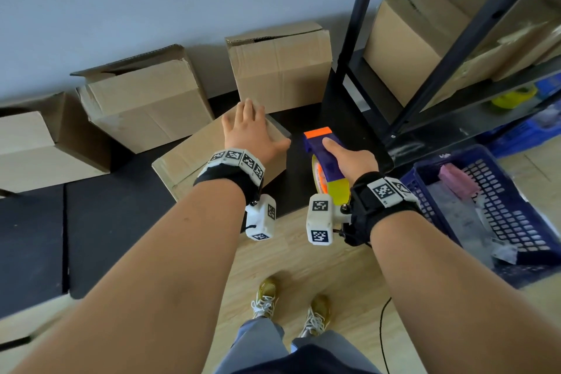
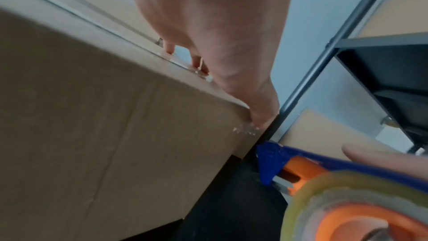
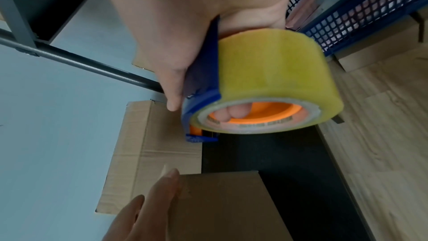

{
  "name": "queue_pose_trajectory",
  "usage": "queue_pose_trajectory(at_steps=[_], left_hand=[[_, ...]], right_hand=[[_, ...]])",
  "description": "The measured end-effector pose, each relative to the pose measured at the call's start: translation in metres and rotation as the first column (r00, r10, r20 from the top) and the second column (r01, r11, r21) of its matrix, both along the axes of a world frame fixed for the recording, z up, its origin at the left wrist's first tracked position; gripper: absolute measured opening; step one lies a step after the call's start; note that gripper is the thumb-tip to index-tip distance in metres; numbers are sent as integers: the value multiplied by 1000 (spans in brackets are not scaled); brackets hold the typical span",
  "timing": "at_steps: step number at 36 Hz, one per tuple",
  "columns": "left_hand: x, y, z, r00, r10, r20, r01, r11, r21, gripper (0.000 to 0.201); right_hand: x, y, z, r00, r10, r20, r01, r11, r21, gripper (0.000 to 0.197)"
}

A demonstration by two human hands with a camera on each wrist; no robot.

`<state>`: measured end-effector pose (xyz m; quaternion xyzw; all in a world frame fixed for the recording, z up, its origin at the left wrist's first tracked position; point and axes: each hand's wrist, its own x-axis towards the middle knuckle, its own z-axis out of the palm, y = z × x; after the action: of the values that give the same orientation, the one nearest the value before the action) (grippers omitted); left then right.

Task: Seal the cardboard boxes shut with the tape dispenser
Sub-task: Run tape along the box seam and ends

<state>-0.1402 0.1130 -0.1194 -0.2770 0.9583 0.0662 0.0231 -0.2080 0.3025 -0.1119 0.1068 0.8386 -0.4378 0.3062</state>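
Observation:
A closed cardboard box lies on the black floor mat in front of me. My left hand rests flat on its top near the far right corner, fingers straight, thumb at the right edge. In the left wrist view the left hand's fingertips touch a strip of clear tape along the box top. My right hand grips a blue tape dispenser with an orange front, just right of the box and apart from it. A yellowish tape roll sits on the dispenser, with my fingers curled into its orange core.
Three cardboard boxes with loose flaps stand along the wall. A black metal rack at right holds another box. A blue plastic basket sits on the wooden floor at my right.

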Motion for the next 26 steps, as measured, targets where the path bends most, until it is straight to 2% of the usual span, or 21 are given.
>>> queue_pose_trajectory(at_steps=[2,5,6,8,10,11,14,18,19,23,26], left_hand=[[2,-4,3,1000,11,-21,-10,999,30,90],[1,-17,15,998,26,-60,-19,994,111,60],[0,-21,20,997,40,-62,-32,992,121,55],[-2,-34,24,998,58,-24,-55,992,116,59],[-4,-45,26,997,47,62,-57,981,185,54],[-3,-49,27,995,36,94,-56,973,222,52],[3,-52,31,992,76,99,-101,954,281,56],[12,-55,31,990,80,121,-116,936,333,58],[13,-55,31,990,82,117,-118,931,346,58],[19,-58,30,993,74,97,-106,912,396,60],[21,-61,29,993,70,98,-106,897,430,62]], right_hand=[[-1,2,1,1000,-5,-2,5,1000,5,73],[-2,1,1,999,-33,-2,33,999,-21,80],[-1,0,3,999,-52,10,52,997,-49,80],[-1,-2,5,995,-86,40,90,988,-127,63],[3,-8,11,992,-95,89,110,976,-188,45],[6,-13,14,989,-96,109,118,969,-218,47],[9,-28,15,984,-118,133,155,934,-322,70],[5,-45,16,983,-152,101,179,908,-380,65],[4,-49,18,982,-168,91,191,898,-397,63],[6,-59,26,982,-165,86,186,870,-457,25],[8,-66,25,985,-151,90,175,860,-479,22]])
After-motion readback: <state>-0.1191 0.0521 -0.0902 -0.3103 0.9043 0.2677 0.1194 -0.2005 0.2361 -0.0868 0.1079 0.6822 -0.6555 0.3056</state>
